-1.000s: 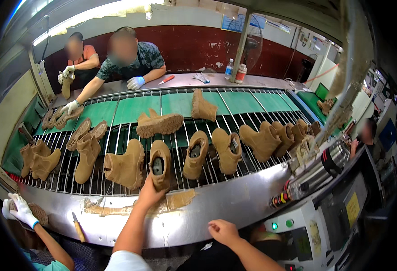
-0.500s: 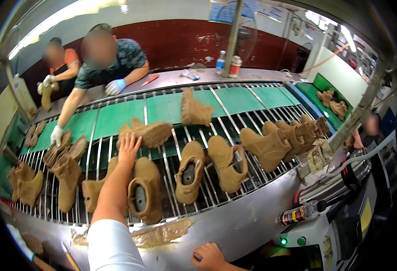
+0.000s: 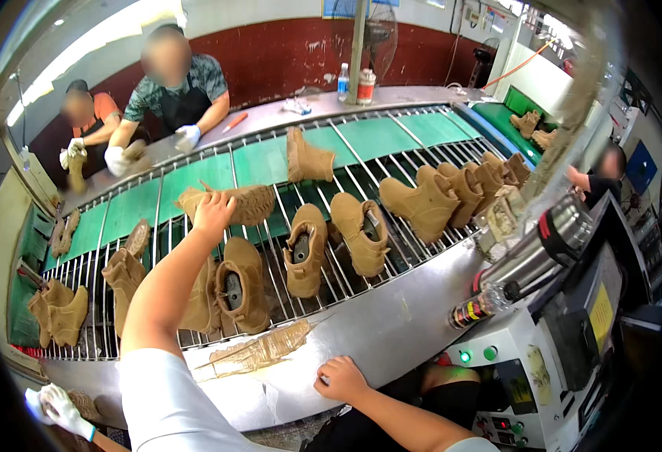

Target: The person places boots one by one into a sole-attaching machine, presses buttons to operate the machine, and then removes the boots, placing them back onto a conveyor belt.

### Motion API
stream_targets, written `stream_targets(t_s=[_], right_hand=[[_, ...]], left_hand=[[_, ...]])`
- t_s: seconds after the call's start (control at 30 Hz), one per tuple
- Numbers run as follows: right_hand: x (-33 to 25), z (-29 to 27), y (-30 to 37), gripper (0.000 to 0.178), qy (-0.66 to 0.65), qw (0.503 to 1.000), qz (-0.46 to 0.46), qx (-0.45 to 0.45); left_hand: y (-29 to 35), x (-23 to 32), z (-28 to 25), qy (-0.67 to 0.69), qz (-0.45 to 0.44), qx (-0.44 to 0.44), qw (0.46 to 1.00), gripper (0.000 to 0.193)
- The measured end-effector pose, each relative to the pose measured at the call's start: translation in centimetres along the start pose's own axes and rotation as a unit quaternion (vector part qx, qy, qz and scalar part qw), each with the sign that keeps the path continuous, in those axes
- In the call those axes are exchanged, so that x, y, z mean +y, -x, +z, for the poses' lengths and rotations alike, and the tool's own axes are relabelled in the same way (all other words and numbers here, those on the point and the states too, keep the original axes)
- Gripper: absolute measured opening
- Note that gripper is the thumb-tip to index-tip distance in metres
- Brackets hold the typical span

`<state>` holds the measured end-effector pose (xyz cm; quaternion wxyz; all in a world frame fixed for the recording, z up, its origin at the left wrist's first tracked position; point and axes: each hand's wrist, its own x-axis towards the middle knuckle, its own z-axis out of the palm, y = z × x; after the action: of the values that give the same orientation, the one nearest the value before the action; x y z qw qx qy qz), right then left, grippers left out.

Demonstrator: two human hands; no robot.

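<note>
My left arm reaches across the metal-bar rack (image 3: pixel 323 301). My left hand (image 3: pixel 212 215) is closed over a tan boot (image 3: pixel 252 205) lying on its side, with its lugged sole showing. Just beyond it, another tan boot (image 3: pixel 307 158) lies on the green belt and bars. Nearer stand several tan boots, among them an open-topped one (image 3: pixel 305 252) and one with a loose flap (image 3: pixel 359 233). My right hand (image 3: pixel 342 379) rests at the near metal edge with fingers curled. Something small and dark shows at its fingers; I cannot make out what.
Across the rack, a person's gloved hand (image 3: pixel 123 160) holds a blurred brown piece. Another gloved hand (image 3: pixel 63 410) is at the lower left. A steel flask (image 3: pixel 542 241), a drink bottle (image 3: pixel 481 305) and a control box (image 3: pixel 496 384) stand at my right.
The view has shifted. The co-worker's gloved hand has lifted a brown piece off the rack and drawn it back. My left hand stays at the same boot, now gripping it more fully.
</note>
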<state>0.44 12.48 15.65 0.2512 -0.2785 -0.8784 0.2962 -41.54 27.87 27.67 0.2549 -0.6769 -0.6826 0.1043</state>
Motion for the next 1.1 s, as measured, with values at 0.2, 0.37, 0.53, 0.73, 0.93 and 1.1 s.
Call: stream_targets(t_s=[0.2, 0.37, 0.53, 0.73, 0.93, 1.1], right_hand=[[0.8, -0.2, 0.8, 0.006, -0.097, 0.995, -0.007, -0.003], [1.9, -3.3, 5.6, 0.019, -0.415, 0.875, 0.248, 0.021], [-6.0, -10.8, 7.4, 0.064, -0.784, 0.611, 0.106, -0.013], [-9.6, -21.3, 17.5, 0.059, -0.836, 0.547, 0.000, -0.028], [-6.0, -25.5, 32.6, 0.068, -0.770, 0.544, -0.016, 0.333], [-12.0, -32.9, 42.7, 0.093, -0.474, 0.680, 0.119, 0.546]], left_hand=[[10.7, 0.1, -19.3, 0.276, -0.147, 0.097, 0.945, 0.065], [24.1, 7.1, -24.9, 0.807, -0.215, 0.145, 0.530, 0.086], [30.2, 24.1, -26.1, 0.988, -0.100, 0.068, 0.097, 0.087], [25.1, 42.0, -35.4, 0.982, 0.110, -0.141, -0.051, 0.061], [23.1, 50.3, -31.9, 0.847, 0.180, -0.365, 0.342, 0.033], [21.5, 52.0, -21.6, 0.845, 0.012, -0.220, 0.488, 0.011]])
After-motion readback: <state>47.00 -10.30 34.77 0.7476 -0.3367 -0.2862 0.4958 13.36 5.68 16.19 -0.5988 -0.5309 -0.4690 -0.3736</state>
